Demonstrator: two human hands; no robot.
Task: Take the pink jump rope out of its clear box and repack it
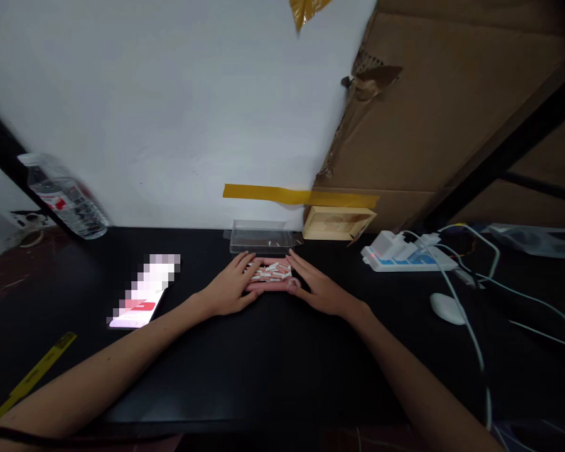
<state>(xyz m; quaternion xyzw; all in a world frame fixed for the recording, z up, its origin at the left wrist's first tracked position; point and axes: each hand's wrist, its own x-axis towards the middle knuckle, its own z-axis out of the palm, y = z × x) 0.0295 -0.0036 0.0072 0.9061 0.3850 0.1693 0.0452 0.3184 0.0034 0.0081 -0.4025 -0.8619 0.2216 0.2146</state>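
A small pink tray (274, 287) lies on the black table, holding several short white and pink pieces (275, 271) that look like little sticks or capsules. My left hand (230, 285) grips its left end, fingers over the far corner and thumb at the near edge. At the opposite end, my right hand (321, 287) holds the tray the same way, with a clear round bit (293, 284) by its thumb. Both hands cover the tray's ends. Just behind it, against the wall, stands a clear plastic box (261, 237).
An open cardboard box (336, 223) leans near the wall. On the left are a lit phone (144, 295), a water bottle (68, 198) and a yellow strip (32, 380). To the right lie a power strip (409, 260), a white mouse (446, 308) and loose cables (471, 342).
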